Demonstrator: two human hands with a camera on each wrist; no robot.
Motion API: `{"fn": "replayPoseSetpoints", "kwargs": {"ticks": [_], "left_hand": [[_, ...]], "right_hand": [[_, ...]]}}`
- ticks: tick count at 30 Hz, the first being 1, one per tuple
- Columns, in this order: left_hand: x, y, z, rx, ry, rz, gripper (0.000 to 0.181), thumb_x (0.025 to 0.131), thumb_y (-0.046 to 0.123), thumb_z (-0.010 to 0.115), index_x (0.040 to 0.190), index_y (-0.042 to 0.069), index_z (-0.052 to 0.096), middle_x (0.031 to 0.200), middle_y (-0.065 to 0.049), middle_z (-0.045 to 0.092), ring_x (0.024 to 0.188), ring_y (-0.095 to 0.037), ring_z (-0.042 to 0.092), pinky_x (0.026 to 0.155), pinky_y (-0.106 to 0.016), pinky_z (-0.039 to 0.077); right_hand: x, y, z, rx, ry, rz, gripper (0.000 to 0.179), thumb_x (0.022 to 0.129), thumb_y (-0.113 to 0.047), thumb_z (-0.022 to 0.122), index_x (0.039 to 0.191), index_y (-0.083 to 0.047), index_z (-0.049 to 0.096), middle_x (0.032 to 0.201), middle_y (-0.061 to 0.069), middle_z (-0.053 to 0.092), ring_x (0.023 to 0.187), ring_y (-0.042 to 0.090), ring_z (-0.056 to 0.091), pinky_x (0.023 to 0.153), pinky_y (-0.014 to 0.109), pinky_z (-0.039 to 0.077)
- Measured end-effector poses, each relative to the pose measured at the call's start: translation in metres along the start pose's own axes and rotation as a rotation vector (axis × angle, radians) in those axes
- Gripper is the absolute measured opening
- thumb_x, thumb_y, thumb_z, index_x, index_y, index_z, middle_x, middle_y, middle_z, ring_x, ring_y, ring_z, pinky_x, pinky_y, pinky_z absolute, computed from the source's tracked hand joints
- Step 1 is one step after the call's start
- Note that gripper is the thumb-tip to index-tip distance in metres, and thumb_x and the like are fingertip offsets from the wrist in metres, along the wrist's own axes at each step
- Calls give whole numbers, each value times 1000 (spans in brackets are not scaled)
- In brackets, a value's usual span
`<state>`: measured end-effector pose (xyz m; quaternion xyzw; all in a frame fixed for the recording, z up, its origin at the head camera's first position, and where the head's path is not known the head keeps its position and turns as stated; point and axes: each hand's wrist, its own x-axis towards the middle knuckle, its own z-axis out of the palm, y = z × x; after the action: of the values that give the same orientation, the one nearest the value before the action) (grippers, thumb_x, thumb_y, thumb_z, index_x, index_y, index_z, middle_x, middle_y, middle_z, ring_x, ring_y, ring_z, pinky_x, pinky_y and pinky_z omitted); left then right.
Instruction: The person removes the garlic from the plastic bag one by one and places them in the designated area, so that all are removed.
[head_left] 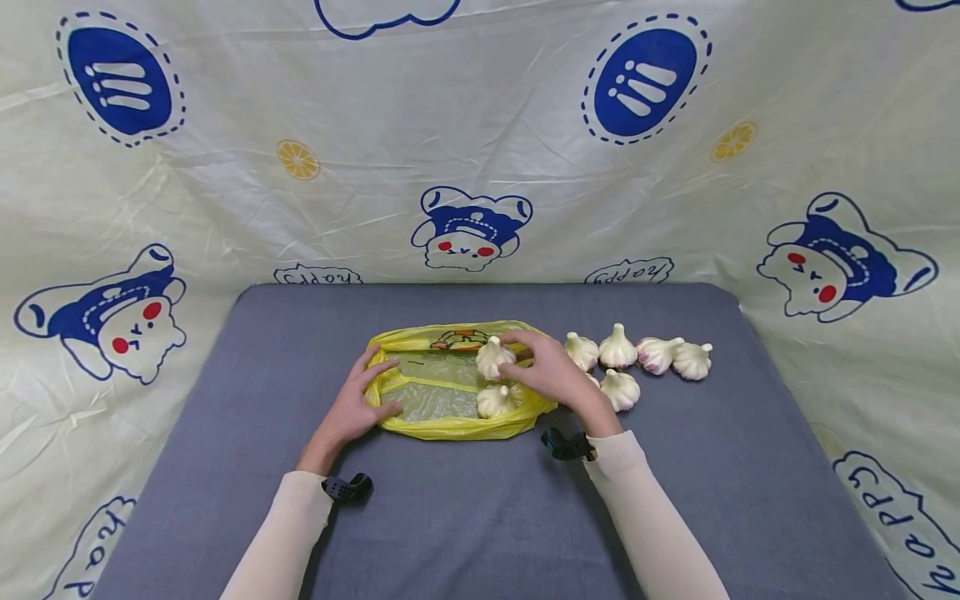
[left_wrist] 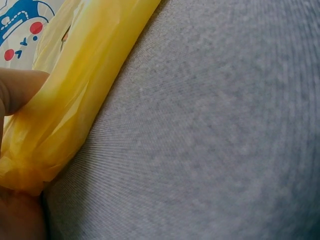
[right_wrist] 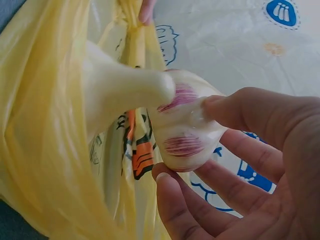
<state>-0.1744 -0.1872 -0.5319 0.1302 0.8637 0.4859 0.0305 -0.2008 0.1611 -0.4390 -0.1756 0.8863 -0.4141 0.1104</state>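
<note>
A yellow plastic bag (head_left: pixel 450 429) lies on the table with its mouth spread wide. My left hand (head_left: pixel 351 410) holds the bag's left rim, thumb and fingers hooked over the edge; in the left wrist view, the thumb (left_wrist: pixel 22 90) reaches over the yellow plastic (left_wrist: pixel 85 85). My right hand (head_left: pixel 551 367) pinches a garlic bulb (head_left: pixel 493 358) between thumb and fingers above the bag's right part. Purple streaks show on this held bulb (right_wrist: pixel 187 120) in the right wrist view. Another white garlic bulb (head_left: pixel 495 402) sits inside the bag, near its right end.
Several garlic bulbs (head_left: pixel 617 346) lie on the grey table (head_left: pixel 450 517) right of the bag, one partly hidden by the right hand. A printed white curtain (head_left: pixel 480 108) encloses the table's back and sides. Each wrist wears a black strap (head_left: pixel 567 444).
</note>
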Motion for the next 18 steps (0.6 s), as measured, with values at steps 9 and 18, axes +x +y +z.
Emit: {"fn": "replayPoseSetpoints", "kwargs": {"ticks": [9, 18], "left_hand": [[0, 0, 1, 5, -3, -1, 70, 85, 17, 82, 149, 11, 54, 173, -11, 14, 158, -42, 10, 122, -70, 16], [0, 0, 1, 6, 3, 5, 69, 85, 16, 82, 148, 10, 55, 173, -12, 14, 158, -43, 10, 122, -70, 16]], "right_hand": [[-20, 1, -1, 37, 83, -16, 47, 97, -23, 72, 140, -7, 61, 146, 18, 59, 121, 40, 66, 97, 54, 56], [-37, 9, -1, 58, 162, 4, 46, 96, -21, 73, 138, -6, 63, 141, 18, 62, 115, 37, 69, 89, 50, 59]]}}
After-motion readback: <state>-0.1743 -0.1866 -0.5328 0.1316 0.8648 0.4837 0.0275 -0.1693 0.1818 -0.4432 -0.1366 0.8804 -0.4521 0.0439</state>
